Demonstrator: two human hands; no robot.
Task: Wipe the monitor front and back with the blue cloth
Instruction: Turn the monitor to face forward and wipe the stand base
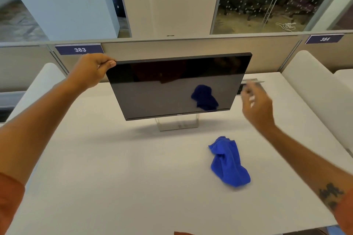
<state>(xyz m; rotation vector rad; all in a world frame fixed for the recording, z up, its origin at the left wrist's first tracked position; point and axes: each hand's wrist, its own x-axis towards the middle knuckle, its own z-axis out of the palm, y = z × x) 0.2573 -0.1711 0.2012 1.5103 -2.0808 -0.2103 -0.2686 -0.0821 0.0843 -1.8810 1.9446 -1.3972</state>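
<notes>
A black flat monitor (172, 86) stands on a silver stand (177, 124) in the middle of the white desk (118, 173), screen facing me and dark. My left hand (91, 68) grips its top left corner, thumb in front and fingers behind. The blue cloth (228, 160) lies crumpled on the desk in front of the monitor, a bit to the right; its reflection shows in the screen. My right hand (256, 105) hovers blurred in the air just right of the monitor's right edge, fingers loosely apart, holding nothing.
A beige partition (172, 47) with number plates 383 (80, 49) and 384 (324, 38) runs behind the desk. White side dividers (309, 86) flank the desk on both sides. A cable slot (252, 82) sits in the desk behind the monitor's right edge.
</notes>
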